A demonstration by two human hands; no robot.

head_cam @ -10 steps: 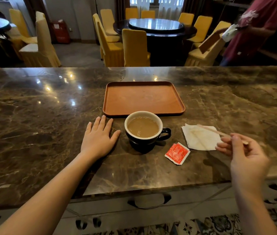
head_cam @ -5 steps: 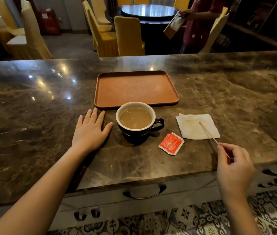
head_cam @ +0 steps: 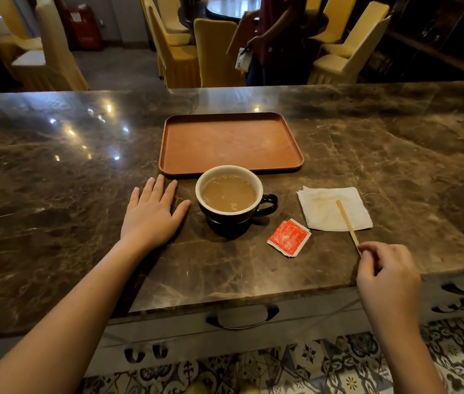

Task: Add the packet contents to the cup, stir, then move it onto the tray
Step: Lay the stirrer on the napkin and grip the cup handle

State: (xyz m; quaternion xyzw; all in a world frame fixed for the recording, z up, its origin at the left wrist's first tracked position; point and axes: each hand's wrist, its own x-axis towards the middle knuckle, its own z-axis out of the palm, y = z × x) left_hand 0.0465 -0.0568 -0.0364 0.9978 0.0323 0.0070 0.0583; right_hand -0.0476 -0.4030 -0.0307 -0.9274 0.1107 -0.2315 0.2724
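A black cup (head_cam: pixel 236 223) with a white inside holds light brown coffee and stands on the marble counter, just in front of the empty brown tray (head_cam: pixel 296 163). Its handle points right. My left hand (head_cam: pixel 151 214) lies flat on the counter just left of the cup, fingers apart, not touching it. A torn red packet (head_cam: pixel 289 237) lies right of the cup. My right hand (head_cam: pixel 384 274) pinches the near end of a wooden stir stick (head_cam: pixel 347 220), whose far end rests on a stained white napkin (head_cam: pixel 324 211).
The marble counter (head_cam: pixel 54 194) ends in a front edge just under my right hand, with drawer handles below. Beyond the counter's far edge stand yellow-covered chairs (head_cam: pixel 216 52), and a person (head_cam: pixel 279 38) in a red shirt holds a board.
My right hand has lowered and drawn back toward the counter's front edge, laying the stick's tip down on the napkin. The view has tilted down. My left hand and the cup stay put.
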